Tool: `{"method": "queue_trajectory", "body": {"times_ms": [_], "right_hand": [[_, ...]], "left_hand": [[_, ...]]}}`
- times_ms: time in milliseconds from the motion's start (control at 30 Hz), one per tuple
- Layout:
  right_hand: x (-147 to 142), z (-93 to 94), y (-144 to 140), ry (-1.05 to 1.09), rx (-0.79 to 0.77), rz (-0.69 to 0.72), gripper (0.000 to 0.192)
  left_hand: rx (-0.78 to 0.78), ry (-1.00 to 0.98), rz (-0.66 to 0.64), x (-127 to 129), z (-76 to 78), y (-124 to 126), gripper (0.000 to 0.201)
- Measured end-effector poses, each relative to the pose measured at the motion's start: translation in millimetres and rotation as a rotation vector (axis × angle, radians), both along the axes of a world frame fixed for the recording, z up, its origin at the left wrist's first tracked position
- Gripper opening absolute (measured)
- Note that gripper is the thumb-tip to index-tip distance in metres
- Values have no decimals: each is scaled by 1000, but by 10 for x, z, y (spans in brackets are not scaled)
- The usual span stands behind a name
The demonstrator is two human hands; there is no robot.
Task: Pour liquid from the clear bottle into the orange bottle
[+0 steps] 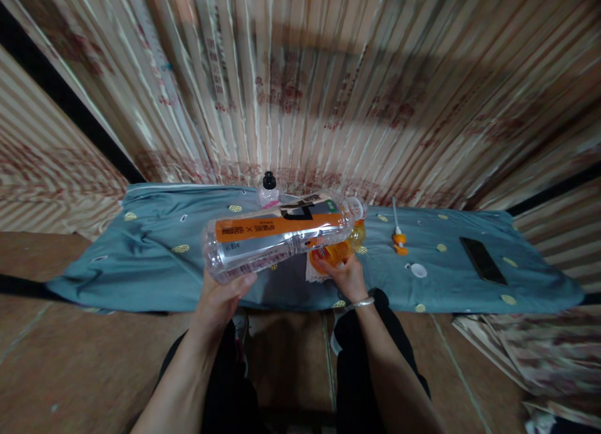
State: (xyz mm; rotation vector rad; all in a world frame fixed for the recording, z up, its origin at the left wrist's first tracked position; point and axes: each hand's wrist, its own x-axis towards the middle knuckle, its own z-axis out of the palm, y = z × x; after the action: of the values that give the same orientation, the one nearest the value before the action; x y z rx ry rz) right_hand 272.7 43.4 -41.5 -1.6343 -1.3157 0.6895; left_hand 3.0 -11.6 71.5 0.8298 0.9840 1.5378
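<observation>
My left hand [224,296] grips a large clear plastic bottle [282,230] near its base; most of the fingers are hidden behind it. That bottle, with an orange, silver and black label, is tilted almost level. Its uncapped mouth points right, over the top of an orange-yellow bottle [328,257]. My right hand [350,277] is wrapped around this second bottle, which leans to the right. Its neck is partly covered by the big bottle, so I cannot tell whether the mouths touch. Under it is a pale cloth or tissue [315,273].
An orange and white pump head [399,241] and a small white disc [419,270] lie to the right. Farther right is a dark phone [482,260]. Behind the big bottle stands a small black-capped bottle [269,186]. Blue-green patterned fabric [154,265] covers the bench before a pleated curtain [300,77].
</observation>
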Motion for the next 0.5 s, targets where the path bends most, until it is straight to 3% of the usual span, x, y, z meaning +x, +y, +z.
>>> {"method": "queue_trajectory", "body": {"times_ms": [500], "right_hand": [[19,-26,7,-9,15,-6,64]], "left_hand": [[1,-13,1,18,39,-2,74]]}}
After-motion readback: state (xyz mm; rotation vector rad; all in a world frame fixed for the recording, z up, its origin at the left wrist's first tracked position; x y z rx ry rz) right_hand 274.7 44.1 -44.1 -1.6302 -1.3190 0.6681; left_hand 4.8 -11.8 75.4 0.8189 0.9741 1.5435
